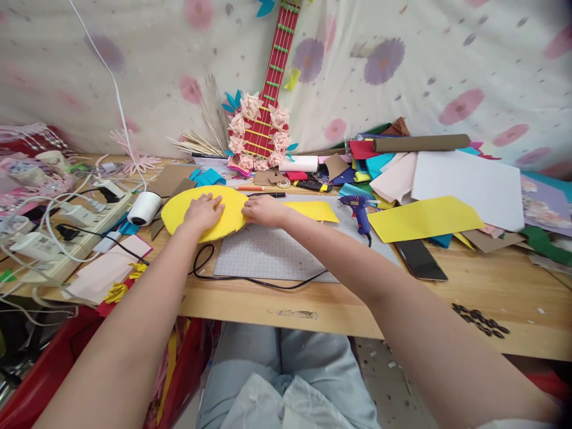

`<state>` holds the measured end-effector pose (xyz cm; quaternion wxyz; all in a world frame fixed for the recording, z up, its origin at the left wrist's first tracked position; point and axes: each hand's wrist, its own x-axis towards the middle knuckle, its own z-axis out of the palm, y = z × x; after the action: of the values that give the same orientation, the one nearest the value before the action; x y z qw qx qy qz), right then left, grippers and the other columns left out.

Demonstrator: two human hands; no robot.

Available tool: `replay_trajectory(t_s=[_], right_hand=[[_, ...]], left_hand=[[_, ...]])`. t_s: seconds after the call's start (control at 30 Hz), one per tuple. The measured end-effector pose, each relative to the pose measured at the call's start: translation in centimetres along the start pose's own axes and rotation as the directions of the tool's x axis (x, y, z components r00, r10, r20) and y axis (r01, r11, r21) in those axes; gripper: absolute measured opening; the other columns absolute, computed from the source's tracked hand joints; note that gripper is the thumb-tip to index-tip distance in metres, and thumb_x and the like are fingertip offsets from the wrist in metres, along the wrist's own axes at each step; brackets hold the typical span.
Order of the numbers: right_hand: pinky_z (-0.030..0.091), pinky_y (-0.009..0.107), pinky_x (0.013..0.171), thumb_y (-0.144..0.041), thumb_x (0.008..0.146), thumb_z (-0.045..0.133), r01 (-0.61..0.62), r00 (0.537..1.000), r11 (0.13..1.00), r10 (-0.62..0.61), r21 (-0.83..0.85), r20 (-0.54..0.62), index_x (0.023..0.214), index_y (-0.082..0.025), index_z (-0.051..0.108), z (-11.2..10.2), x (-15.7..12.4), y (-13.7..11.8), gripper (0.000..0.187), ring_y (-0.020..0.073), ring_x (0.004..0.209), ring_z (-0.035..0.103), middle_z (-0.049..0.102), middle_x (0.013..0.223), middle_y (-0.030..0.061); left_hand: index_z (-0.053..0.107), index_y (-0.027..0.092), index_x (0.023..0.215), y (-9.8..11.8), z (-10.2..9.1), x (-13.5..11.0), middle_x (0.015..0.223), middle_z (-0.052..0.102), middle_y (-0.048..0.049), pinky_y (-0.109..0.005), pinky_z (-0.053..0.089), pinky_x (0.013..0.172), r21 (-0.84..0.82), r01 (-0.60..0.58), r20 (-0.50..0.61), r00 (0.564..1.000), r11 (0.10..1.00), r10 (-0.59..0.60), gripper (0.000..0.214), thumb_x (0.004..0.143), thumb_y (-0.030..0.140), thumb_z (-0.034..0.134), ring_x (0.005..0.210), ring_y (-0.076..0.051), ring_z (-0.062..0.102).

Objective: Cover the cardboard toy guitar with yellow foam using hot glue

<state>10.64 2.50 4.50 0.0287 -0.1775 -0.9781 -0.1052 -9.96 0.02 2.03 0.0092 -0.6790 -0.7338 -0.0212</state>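
A yellow oval piece (174,213), with brown cardboard showing along its lower edge, lies at the left end of the grey cutting mat (263,256). My left hand (203,211) rests flat on top of it, fingers spread. At its right edge, the curled fingers of my right hand (263,210) are closed on the rim; the exact fingertip contact is partly hidden. A yellow strip (315,210) extends out to the right from behind my right hand. To the right on the mat is a blue glue gun (361,215).
A red paper guitar (259,134) with pink flowers leans at the back. Left are a white thread spool (145,208) and a crowded power strip (80,238). A black cable (286,286) crosses the mat's front. Right lie a yellow sheet (424,219), a phone (420,260) and black rings (480,319).
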Motion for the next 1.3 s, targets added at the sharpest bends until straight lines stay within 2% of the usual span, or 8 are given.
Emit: replay_trajectory(t_s=[0.23, 0.33, 0.43, 0.63, 0.77, 0.87, 1.03, 1.3], right_hand=[[0.038, 0.030, 0.072, -0.033, 0.082, 0.061, -0.071, 0.997, 0.992, 0.073, 0.106, -0.017, 0.106, -0.014, 0.055, -0.1, -0.4, -0.8, 0.031, 0.0237, 0.095, 0.058, 0.062, 0.104, 0.0119], [0.038, 0.027, 0.073, -0.027, 0.089, 0.049, -0.135, 0.974, 0.951, 0.178, 0.277, -0.138, 0.101, -0.017, 0.056, -0.1, -1.2, -0.8, 0.017, 0.0201, 0.095, 0.058, 0.064, 0.102, 0.0083], [0.037, 0.026, 0.069, -0.023, 0.093, 0.037, -0.289, 0.894, 0.862, 0.398, 0.416, -0.205, 0.095, -0.017, 0.055, 0.2, -2.3, -0.9, 0.019, 0.0182, 0.087, 0.059, 0.065, 0.095, 0.0069], [0.032, 0.026, 0.059, -0.030, 0.094, 0.032, -0.566, 0.765, 0.703, 0.643, 0.430, -0.045, 0.096, -0.018, 0.052, 1.8, -5.2, -0.8, 0.024, 0.0200, 0.072, 0.059, 0.067, 0.084, 0.0066], [0.028, 0.027, 0.056, -0.029, 0.094, 0.028, -0.745, 0.598, 0.575, 0.800, 0.339, -0.042, 0.095, -0.019, 0.054, 2.8, -7.4, 0.0, 0.028, 0.0210, 0.068, 0.059, 0.068, 0.081, 0.0082], [0.025, 0.026, 0.055, -0.031, 0.095, 0.029, -0.802, 0.511, 0.508, 0.856, 0.315, -0.079, 0.088, -0.019, 0.056, 3.6, -8.7, 0.3, 0.031, 0.0200, 0.069, 0.059, 0.068, 0.079, 0.0079], [0.024, 0.027, 0.055, -0.037, 0.095, 0.028, -0.785, 0.513, 0.542, 0.840, 0.299, -0.175, 0.071, -0.019, 0.057, 4.6, -9.5, 0.1, 0.041, 0.0175, 0.065, 0.057, 0.065, 0.071, 0.0066], [0.031, 0.028, 0.063, -0.038, 0.093, 0.032, -0.685, 0.547, 0.630, 0.776, 0.365, -0.312, 0.076, -0.020, 0.053, 5.7, -10.0, 0.3, 0.033, 0.0190, 0.078, 0.053, 0.062, 0.080, 0.0071]], left_hand=[[0.042, 0.020, 0.137, 0.1, -0.1, -0.1, 0.147, 0.034, -0.0106, -0.050, 0.022, 0.109, 0.011, -0.001, -0.009, 1.000, 1.000, 0.001, 0.055, 0.090, 0.042, 0.023, 0.136, -0.027, 0.028], [0.041, 0.020, 0.137, 0.1, -0.2, 0.0, 0.147, 0.034, -0.0105, -0.049, 0.023, 0.109, 0.004, 0.007, 0.007, 1.000, 1.000, -0.007, 0.055, 0.090, 0.043, 0.023, 0.136, -0.027, 0.028], [0.042, 0.020, 0.137, 0.1, -0.1, 0.1, 0.147, 0.033, -0.0112, -0.051, 0.023, 0.109, 0.006, 0.004, 0.008, 1.000, 1.000, -0.004, 0.055, 0.091, 0.042, 0.023, 0.136, -0.028, 0.027], [0.039, 0.020, 0.138, 0.3, -0.3, -0.3, 0.149, 0.029, -0.0115, -0.055, 0.020, 0.109, 0.017, 0.000, -0.003, 1.000, 1.000, 0.000, 0.053, 0.091, 0.039, 0.025, 0.138, -0.030, 0.021], [0.047, 0.026, 0.133, 1.6, -1.1, -1.4, 0.150, 0.028, -0.0043, -0.050, 0.014, 0.113, 0.005, -0.060, -0.155, 0.986, 0.998, 0.060, 0.047, 0.092, 0.036, 0.027, 0.140, -0.026, 0.017], [0.048, 0.026, 0.132, 3.2, -1.4, -2.3, 0.148, 0.033, -0.0030, -0.041, 0.019, 0.113, -0.052, -0.162, -0.142, 0.978, 0.985, 0.154, 0.048, 0.093, 0.040, 0.024, 0.138, -0.021, 0.024], [0.041, 0.020, 0.137, 4.5, -0.3, -2.9, 0.150, 0.028, -0.0104, -0.048, 0.016, 0.111, -0.030, -0.299, 0.010, 0.954, 0.954, 0.299, 0.056, 0.090, 0.049, 0.031, 0.139, -0.025, 0.020], [0.035, 0.015, 0.140, 4.8, 0.5, -3.2, 0.150, 0.024, -0.0173, -0.052, 0.017, 0.109, 0.076, -0.309, 0.037, 0.951, 0.948, 0.307, 0.057, 0.090, 0.043, 0.036, 0.139, -0.031, 0.018]])
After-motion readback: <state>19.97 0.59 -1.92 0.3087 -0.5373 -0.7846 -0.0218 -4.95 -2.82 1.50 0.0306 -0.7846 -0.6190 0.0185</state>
